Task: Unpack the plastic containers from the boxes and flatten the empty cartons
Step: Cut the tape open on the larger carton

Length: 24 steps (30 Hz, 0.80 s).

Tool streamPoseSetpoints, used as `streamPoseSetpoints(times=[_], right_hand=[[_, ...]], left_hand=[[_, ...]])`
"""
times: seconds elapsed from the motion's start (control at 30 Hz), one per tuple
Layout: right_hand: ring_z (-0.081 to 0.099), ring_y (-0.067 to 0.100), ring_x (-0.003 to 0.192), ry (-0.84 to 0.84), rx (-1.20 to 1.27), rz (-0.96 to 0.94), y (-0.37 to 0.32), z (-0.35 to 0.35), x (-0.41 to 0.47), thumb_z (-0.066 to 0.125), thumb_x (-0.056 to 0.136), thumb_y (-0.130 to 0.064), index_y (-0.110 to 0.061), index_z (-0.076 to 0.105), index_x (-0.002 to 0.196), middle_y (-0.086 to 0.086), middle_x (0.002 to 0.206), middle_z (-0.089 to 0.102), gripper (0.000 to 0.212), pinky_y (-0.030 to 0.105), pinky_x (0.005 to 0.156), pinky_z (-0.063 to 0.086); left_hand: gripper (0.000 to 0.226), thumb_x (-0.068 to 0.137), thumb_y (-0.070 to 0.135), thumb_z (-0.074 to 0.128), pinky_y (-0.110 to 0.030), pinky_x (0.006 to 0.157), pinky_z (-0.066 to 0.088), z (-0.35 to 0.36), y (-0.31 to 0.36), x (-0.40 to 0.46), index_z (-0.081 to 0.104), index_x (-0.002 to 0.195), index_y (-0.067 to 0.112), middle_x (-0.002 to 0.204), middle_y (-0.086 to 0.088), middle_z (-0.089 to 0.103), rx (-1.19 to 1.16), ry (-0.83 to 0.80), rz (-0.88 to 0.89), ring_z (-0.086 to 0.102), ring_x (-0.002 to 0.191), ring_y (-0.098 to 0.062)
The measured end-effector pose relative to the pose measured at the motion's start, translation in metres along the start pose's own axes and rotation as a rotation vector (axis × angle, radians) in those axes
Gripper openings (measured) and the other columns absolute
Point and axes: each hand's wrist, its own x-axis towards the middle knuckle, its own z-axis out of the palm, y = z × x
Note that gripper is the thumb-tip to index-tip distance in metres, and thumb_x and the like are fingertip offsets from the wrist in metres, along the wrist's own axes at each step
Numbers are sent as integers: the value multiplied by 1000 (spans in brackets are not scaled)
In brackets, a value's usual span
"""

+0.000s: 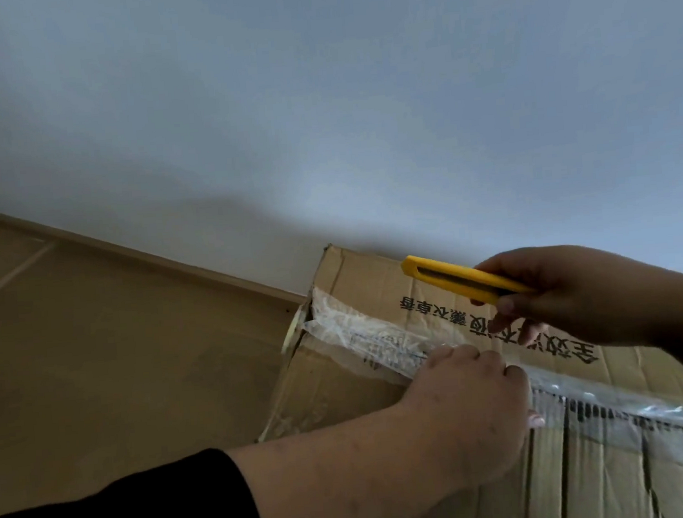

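A brown cardboard carton with black printed characters lies closed at the lower right, its top seam covered by clear packing tape. My left hand rests on the carton's top at the seam, fingers curled against the tape. My right hand hovers just above the carton and grips a yellow utility knife, whose tip points left over the box. No blade shows from here. No plastic containers are visible.
The carton stands on a tan floor close to a pale wall with a low baseboard. Bare floor stretches to the left of the box.
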Motion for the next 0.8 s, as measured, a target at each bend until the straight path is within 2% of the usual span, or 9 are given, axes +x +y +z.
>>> streamPoseSetpoints(times=[0.13, 0.23, 0.33, 0.43, 0.47, 0.53, 0.63, 0.73, 0.8], right_hand=[[74, 22, 75, -3, 139, 20, 1, -5, 4, 56, 99, -21, -35, 61, 113, -4, 94, 74, 21, 43, 70, 60], [66, 22, 71, -100, 227, 13, 6, -4, 2, 55, 99, -11, -47, 54, 126, 9, 93, 70, 45, 42, 72, 52], [68, 21, 84, -184, 367, 13, 10, -5, 0, 62, 90, -3, -39, 43, 139, 10, 98, 72, 64, 33, 76, 52], [72, 26, 98, -243, 583, 62, 12, -7, 0, 84, 67, -30, -33, 43, 137, 15, 105, 74, 81, 26, 78, 57], [73, 28, 99, -235, 591, 73, 12, -6, 0, 83, 64, -35, -33, 43, 137, 17, 104, 75, 82, 26, 79, 58], [74, 27, 95, -177, 545, 50, 10, -3, 0, 70, 76, -24, -29, 48, 134, 14, 100, 76, 63, 27, 78, 59], [75, 27, 87, -94, 416, 1, 3, -2, 1, 55, 95, -7, -22, 67, 116, 11, 96, 75, 29, 30, 73, 60], [73, 28, 69, -32, 247, 7, -2, -2, 0, 59, 96, -20, -23, 72, 96, 10, 86, 74, 13, 39, 66, 58], [66, 22, 55, 36, 145, 25, -5, 0, 3, 61, 95, -31, -26, 69, 84, 7, 74, 73, 14, 37, 58, 52]], left_hand=[[39, 103, 41, 36, -49, 88, 47, 1, 0, 1, 55, 114, 9, 104, -12, 59, 8, 10, 11, 54, 94, -26], [42, 104, 43, 34, -49, 90, 46, -2, -2, 2, 54, 117, 9, 106, -11, 59, -3, -26, 6, 53, 96, -26], [44, 104, 45, 32, -50, 92, 45, -2, -2, 3, 53, 120, 9, 111, -12, 59, -2, -47, 0, 53, 101, -27], [46, 104, 45, 32, -51, 93, 43, -1, -2, 3, 53, 123, 9, 117, -14, 58, 2, -58, -1, 52, 106, -29], [46, 104, 45, 32, -51, 93, 44, -1, -2, 3, 53, 123, 9, 117, -14, 58, 5, -51, 2, 52, 106, -29], [46, 103, 45, 32, -50, 91, 45, 0, -2, 3, 53, 122, 9, 116, -13, 58, 5, -34, 6, 53, 104, -29], [44, 103, 45, 33, -49, 89, 45, 1, -3, 3, 53, 121, 10, 114, -12, 58, -2, -29, 14, 53, 101, -27], [42, 104, 43, 34, -49, 88, 46, 1, -3, 3, 53, 121, 10, 111, -11, 59, -9, -35, 19, 53, 99, -26], [42, 104, 42, 34, -49, 89, 46, 1, -3, 3, 53, 122, 10, 111, -11, 59, -7, -38, 21, 53, 99, -26]])
